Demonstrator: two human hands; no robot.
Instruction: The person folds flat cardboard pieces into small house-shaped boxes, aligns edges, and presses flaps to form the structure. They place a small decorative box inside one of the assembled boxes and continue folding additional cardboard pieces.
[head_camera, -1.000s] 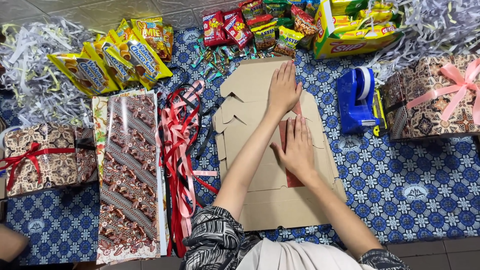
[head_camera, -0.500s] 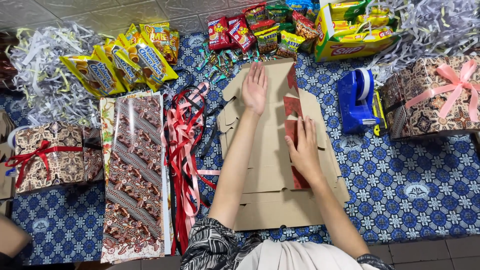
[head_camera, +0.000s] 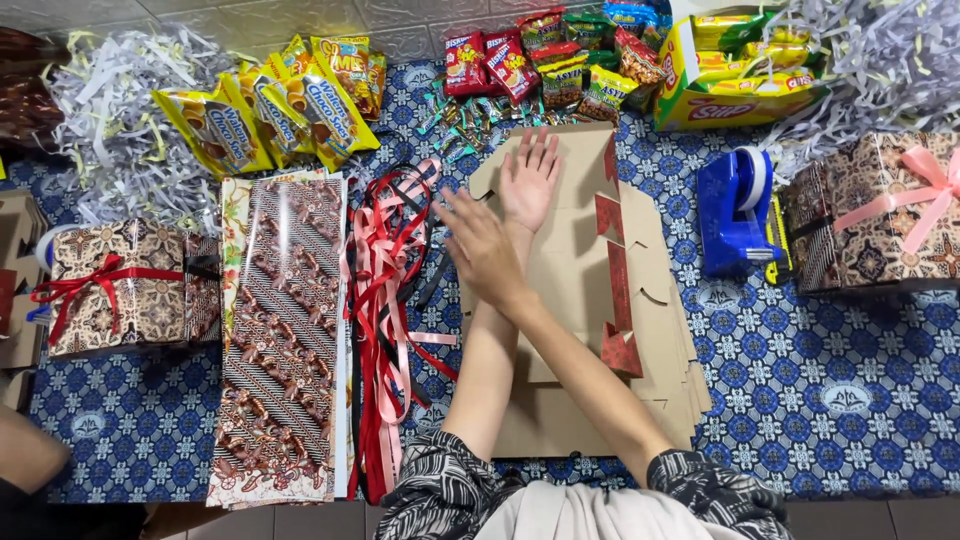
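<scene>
Left hand (head_camera: 528, 180): lying flat, fingers spread, palm pressing the flattened brown cardboard box (head_camera: 590, 330) at centre frame. Right hand (head_camera: 480, 250): crossing over the left forearm, open with fingers splayed, blurred, hovering at the cardboard's left edge; contact cannot be told.

Red patterned strips (head_camera: 612, 270): showing along the cardboard's right-hand folds.

Ribbons (head_camera: 385, 300), red, pink and black: trailing just left of the cardboard.

Batik-patterned wrapping sheet (head_camera: 285, 330), glossy: lying left of the ribbons.

Yellow snack packets (head_camera: 265, 105): fanning at upper left.

Blue tape dispenser (head_camera: 735, 210): sitting right of the cardboard.

Wrapped box with pink bow (head_camera: 875, 210): sitting at far right.
</scene>
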